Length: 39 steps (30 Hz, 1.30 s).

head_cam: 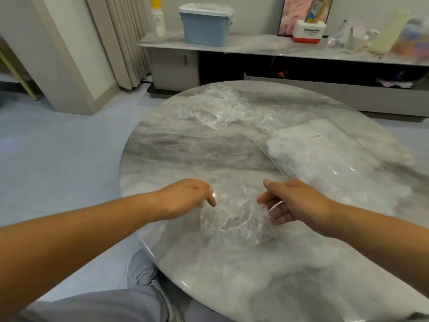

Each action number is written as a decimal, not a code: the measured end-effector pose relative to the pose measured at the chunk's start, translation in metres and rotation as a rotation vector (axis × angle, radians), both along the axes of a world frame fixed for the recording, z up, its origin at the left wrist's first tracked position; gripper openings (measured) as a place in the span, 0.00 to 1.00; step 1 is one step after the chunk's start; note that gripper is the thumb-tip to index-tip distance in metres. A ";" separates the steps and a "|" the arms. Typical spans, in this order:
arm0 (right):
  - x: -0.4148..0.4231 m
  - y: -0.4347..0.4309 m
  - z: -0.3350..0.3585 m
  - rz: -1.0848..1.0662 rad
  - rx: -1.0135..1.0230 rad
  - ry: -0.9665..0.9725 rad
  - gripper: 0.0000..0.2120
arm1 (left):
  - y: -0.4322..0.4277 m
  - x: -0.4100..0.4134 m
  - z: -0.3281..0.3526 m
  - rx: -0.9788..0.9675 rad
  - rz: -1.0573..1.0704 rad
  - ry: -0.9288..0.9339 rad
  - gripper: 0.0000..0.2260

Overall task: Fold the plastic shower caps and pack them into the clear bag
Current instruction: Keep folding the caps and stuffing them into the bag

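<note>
Head view: a round marble table (176, 149) carries all task items. One shower cap (236, 219) lies crumpled on the near part of the table, between the two hands. The left hand (185, 198) meets its left edge with loosely bent fingers; whether it pinches the plastic cannot be told. The right hand (294, 202) has its fingers curled round the cap's right edge. A heap of loose caps (218, 108) sits at the far side. The clear bag (336, 154), partly filled, lies flat at right.
</note>
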State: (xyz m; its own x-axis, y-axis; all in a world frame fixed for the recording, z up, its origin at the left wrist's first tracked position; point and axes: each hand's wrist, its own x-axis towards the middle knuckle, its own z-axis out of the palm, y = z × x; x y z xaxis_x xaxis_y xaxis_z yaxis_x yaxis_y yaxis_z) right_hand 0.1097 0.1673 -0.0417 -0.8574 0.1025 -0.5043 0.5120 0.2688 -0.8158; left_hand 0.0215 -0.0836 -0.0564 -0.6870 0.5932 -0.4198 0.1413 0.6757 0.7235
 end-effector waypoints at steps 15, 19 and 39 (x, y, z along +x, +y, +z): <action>0.032 0.014 -0.007 0.440 0.790 0.574 0.23 | -0.005 0.006 -0.010 -0.529 -0.194 0.445 0.18; 0.024 0.012 -0.025 0.696 0.618 0.618 0.20 | -0.007 0.005 -0.012 -0.263 -0.214 0.601 0.21; 0.014 -0.007 -0.051 0.484 0.594 0.562 0.16 | 0.002 0.015 -0.028 -0.018 -0.305 0.401 0.05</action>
